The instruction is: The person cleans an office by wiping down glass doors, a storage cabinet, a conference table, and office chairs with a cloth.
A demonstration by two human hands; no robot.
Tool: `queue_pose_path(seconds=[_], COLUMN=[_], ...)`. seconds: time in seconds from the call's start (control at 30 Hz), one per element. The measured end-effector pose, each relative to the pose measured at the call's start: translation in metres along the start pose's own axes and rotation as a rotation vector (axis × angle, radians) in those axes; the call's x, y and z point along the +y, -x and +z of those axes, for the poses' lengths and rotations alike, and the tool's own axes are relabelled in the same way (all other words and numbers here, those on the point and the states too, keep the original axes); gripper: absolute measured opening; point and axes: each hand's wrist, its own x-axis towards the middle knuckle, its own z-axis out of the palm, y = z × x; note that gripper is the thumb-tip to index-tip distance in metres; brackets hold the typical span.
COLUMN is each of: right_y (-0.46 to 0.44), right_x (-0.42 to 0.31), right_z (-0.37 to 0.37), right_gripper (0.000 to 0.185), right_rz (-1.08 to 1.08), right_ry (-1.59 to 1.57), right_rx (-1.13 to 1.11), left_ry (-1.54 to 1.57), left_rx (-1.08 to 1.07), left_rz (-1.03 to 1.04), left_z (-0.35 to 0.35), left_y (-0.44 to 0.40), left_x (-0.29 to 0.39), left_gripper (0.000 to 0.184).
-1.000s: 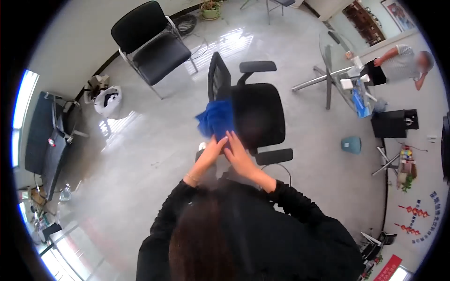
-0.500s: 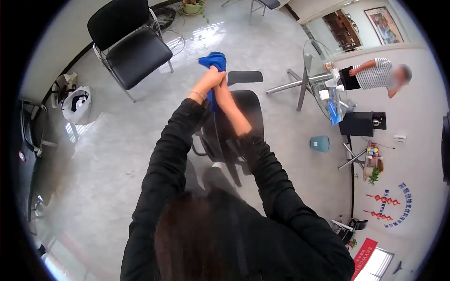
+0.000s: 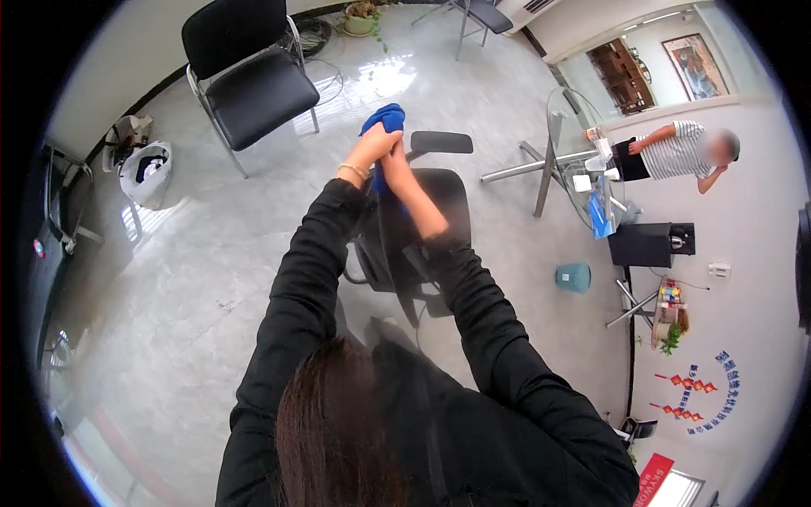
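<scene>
A blue cloth (image 3: 386,116) is bunched up in both my hands, which are pressed together above an office chair. My left hand (image 3: 373,145), with a bracelet at its wrist, is closed around the cloth. Just below and to the right, my right hand (image 3: 394,166) is also closed on it. Part of the cloth hangs down beneath the hands, and the fingers partly hide it. The black office chair (image 3: 449,198) is under my forearms, its armrest (image 3: 442,142) to the right of my hands.
A black chair with a metal frame (image 3: 262,89) stands ahead on the left. A white bag (image 3: 145,177) lies on the floor farther left. To the right are a glass table (image 3: 564,106), a person in a striped shirt (image 3: 680,150) and a teal bin (image 3: 574,277).
The blue cloth is more tightly bunched at the hands, its loose end no longer sticking out to the left. Both hands have shifted slightly, and the head view has moved a little.
</scene>
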Motion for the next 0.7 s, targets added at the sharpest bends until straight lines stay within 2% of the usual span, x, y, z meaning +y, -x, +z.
queue_pose_path(seconds=[0.07,0.13,0.2,0.27,0.33,0.37,0.4,0.43,0.47,0.53,0.67,0.7], right_y=[0.022,0.058,0.091,0.133,0.185,0.214,0.242,0.267,0.292,0.333,0.38,0.383], right_x=[0.001,-0.003,-0.001,0.025,0.022,0.019,0.013,0.01,0.008,0.008,0.024,0.023], right_z=[-0.003,-0.011,-0.013,-0.012,-0.022,-0.028,-0.036,-0.044,-0.051,-0.07,-0.093,-0.096], right_gripper=[0.068,0.061,0.057,0.057,0.057,0.055,0.059,0.062,0.065,0.067,0.068,0.064], right_rz=[-0.1,-0.237,-0.181,-0.453,-0.544,-0.578,-0.474,-0.375,-0.272,-0.23,-0.234,-0.16], right_ry=[0.049,0.231,0.233,0.539,0.627,0.6,0.475,0.364,0.256,0.213,0.133,0.101], right_rx=[-0.049,-0.163,-0.162,-0.099,-0.126,-0.12,-0.167,-0.178,-0.192,-0.231,-0.279,-0.305], left_ry=[-0.069,-0.148,-0.036,-0.051,-0.053,-0.057,-0.059,-0.01,0.033,0.057,0.108,0.142], left_rx=[-0.039,0.05,0.185,0.202,0.246,0.253,0.264,0.328,0.287,0.347,0.322,0.335], left_rz=[0.032,0.039,0.182,0.138,0.128,0.012,-0.103,0.116,0.039,0.135,0.042,0.028], left_z=[0.002,0.019,0.034,0.048,0.062,0.074,0.083,0.101,0.11,0.139,0.175,0.18], left_y=[0.022,0.047,0.074,0.127,0.17,0.201,0.239,0.251,0.278,0.322,0.375,0.381], left_x=[-0.002,-0.019,-0.038,-0.034,-0.049,-0.048,-0.032,-0.067,-0.062,-0.067,-0.045,-0.037], left_gripper=[0.064,0.059,0.057,0.056,0.055,0.053,0.05,0.046,0.045,0.046,0.055,0.054])
